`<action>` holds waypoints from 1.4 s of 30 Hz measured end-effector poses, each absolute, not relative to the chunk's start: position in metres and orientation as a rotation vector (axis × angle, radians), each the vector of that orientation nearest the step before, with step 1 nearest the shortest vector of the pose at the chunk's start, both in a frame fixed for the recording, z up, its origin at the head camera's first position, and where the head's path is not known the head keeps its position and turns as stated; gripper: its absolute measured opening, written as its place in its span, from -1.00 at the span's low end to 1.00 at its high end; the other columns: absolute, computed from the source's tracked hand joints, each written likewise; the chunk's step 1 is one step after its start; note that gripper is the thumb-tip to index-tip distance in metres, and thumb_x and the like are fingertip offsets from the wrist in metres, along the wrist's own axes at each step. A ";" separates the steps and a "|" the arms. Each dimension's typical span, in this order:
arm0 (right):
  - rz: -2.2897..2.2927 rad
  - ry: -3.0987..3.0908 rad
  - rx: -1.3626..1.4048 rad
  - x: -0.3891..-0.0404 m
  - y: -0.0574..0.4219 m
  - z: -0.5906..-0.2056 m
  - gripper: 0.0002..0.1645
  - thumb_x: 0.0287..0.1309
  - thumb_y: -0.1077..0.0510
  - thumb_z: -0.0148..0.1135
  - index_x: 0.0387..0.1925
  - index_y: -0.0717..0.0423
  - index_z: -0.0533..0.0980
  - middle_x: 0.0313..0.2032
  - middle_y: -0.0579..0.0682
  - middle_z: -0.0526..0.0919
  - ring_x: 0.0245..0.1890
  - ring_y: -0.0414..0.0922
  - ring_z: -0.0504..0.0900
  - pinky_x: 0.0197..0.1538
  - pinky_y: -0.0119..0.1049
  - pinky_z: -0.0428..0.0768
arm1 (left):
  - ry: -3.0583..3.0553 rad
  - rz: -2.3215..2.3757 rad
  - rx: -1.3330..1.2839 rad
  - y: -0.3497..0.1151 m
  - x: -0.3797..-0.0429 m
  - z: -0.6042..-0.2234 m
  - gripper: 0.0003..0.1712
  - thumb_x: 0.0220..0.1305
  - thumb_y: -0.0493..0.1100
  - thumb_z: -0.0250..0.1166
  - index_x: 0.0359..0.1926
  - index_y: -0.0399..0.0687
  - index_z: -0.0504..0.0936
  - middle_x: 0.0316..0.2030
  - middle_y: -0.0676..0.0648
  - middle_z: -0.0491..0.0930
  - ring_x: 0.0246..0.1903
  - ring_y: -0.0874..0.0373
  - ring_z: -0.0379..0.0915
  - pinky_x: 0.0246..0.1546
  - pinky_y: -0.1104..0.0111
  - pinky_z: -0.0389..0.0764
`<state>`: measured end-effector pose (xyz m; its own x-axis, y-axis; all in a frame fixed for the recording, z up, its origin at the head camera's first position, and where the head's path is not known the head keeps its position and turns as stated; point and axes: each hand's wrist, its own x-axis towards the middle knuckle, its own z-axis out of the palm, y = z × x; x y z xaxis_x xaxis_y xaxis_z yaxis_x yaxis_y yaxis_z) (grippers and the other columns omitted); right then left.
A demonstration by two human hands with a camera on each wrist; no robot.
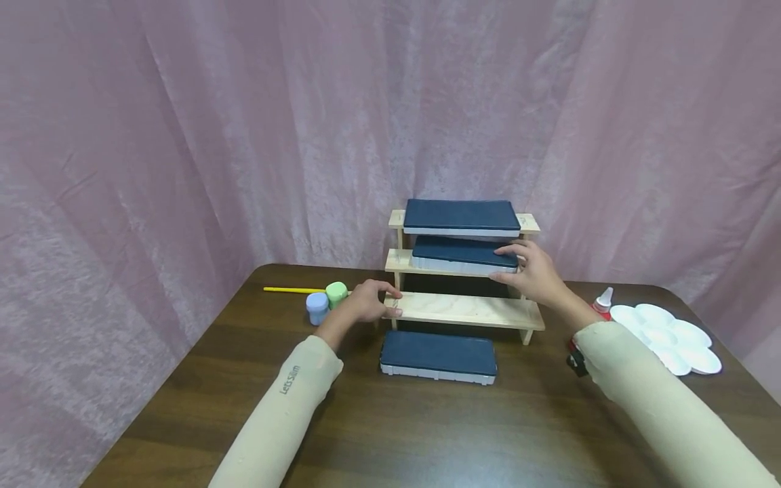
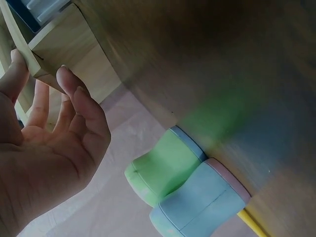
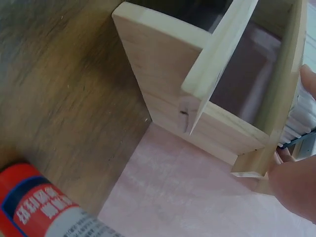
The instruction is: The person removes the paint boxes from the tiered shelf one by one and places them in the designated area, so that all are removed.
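A three-step light wooden stand (image 1: 470, 308) stands on the table. My left hand (image 1: 365, 301) pinches the left end of its lowest step; the left wrist view shows the plank end (image 2: 35, 66) between thumb and fingers. On the middle step lies a flat white box with a dark blue lid (image 1: 454, 249). My right hand (image 1: 533, 271) grips that box at its right end, fingers on the lid and thumb at the front. A similar box (image 1: 460, 215) lies on the top step, and another (image 1: 436, 356) on the table before the stand. The right wrist view shows only part of the right hand.
Left of the stand are a green jar (image 1: 336, 293), a blue jar (image 1: 317, 308) and a yellow stick (image 1: 293, 290). To the right lie a white flower-shaped palette (image 1: 668, 335) and a red bottle (image 3: 32, 202), partly behind the right sleeve. A pink curtain (image 1: 305, 135) hangs behind.
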<state>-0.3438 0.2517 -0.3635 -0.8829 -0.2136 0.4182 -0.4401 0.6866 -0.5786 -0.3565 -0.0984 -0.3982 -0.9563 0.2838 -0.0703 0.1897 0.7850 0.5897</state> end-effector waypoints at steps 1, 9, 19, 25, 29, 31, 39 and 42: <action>1.022 -2.583 0.513 -0.344 0.252 -0.363 -0.44 0.06 0.12 0.52 0.10 0.20 0.57 0.31 0.37 0.27 0.29 0.37 0.27 0.19 0.27 0.39 | 2.821 0.911 0.376 -0.098 -0.357 -0.397 -0.58 0.08 0.00 0.54 0.01 0.19 0.71 0.19 -0.14 0.53 0.01 -0.05 0.41 0.08 0.06 0.46; 1.089 -2.577 0.441 -0.333 0.249 -0.363 -0.42 0.03 0.08 0.54 0.07 0.24 0.60 0.23 0.32 0.29 0.24 0.32 0.30 0.19 0.24 0.41 | 2.817 0.899 0.374 -0.098 -0.358 -0.396 -0.58 0.08 0.01 0.53 0.01 0.19 0.71 0.17 -0.14 0.54 -0.01 -0.04 0.41 0.05 0.09 0.46; 1.099 -2.477 0.430 -0.311 0.244 -0.364 -0.40 -0.08 0.15 0.60 0.03 0.27 0.61 0.16 0.28 0.34 0.15 0.26 0.38 0.15 0.23 0.45 | 2.807 0.913 0.380 -0.101 -0.362 -0.400 -0.57 0.10 0.00 0.53 0.02 0.17 0.71 0.18 -0.15 0.53 0.00 -0.05 0.41 0.05 0.07 0.47; 1.088 -2.440 0.448 -0.300 0.240 -0.359 -0.38 -0.11 0.12 0.62 0.02 0.28 0.63 0.14 0.25 0.37 0.14 0.21 0.39 0.14 0.20 0.48 | 2.828 0.902 0.399 -0.103 -0.362 -0.398 -0.58 0.09 0.01 0.53 0.01 0.16 0.71 0.19 -0.15 0.54 0.08 -0.06 0.42 0.12 0.07 0.45; 1.103 -2.414 0.444 -0.294 0.239 -0.356 -0.38 -0.11 0.12 0.62 0.02 0.30 0.63 0.15 0.25 0.39 0.15 0.25 0.41 0.14 0.23 0.45 | 2.821 0.916 0.414 -0.103 -0.362 -0.397 -0.58 0.09 0.02 0.53 0.00 0.17 0.72 0.19 -0.15 0.54 0.11 -0.07 0.41 0.15 0.05 0.43; 1.115 -2.401 0.442 -0.292 0.239 -0.356 -0.37 -0.12 0.13 0.63 0.01 0.30 0.63 0.16 0.24 0.40 0.16 0.24 0.42 0.14 0.21 0.45 | 2.820 0.918 0.419 -0.103 -0.361 -0.398 -0.58 0.08 0.02 0.54 0.00 0.16 0.72 0.18 -0.15 0.55 0.11 -0.07 0.41 0.15 0.05 0.43; 1.109 -2.337 0.463 -0.279 0.239 -0.350 -0.37 -0.18 0.18 0.66 -0.01 0.31 0.64 0.16 0.20 0.44 0.17 0.22 0.44 0.12 0.19 0.47 | 2.827 0.930 0.424 -0.101 -0.360 -0.397 -0.57 0.08 0.01 0.54 0.01 0.16 0.71 0.18 -0.15 0.55 0.06 -0.06 0.43 0.12 0.06 0.44; 1.123 -2.317 0.465 -0.274 0.240 -0.348 -0.38 -0.18 0.19 0.65 -0.01 0.31 0.65 0.15 0.18 0.46 0.17 0.20 0.46 0.12 0.20 0.46 | 2.832 0.927 0.418 -0.101 -0.360 -0.397 -0.58 0.08 0.00 0.54 0.01 0.16 0.71 0.17 -0.15 0.55 0.03 -0.06 0.43 0.10 0.07 0.46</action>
<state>-0.2740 0.2404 -0.3480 -0.8066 -0.0782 0.5860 -0.5084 0.5976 -0.6200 -0.3601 -0.1009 -0.3967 -0.9528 0.3009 -0.0396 0.2193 0.7727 0.5957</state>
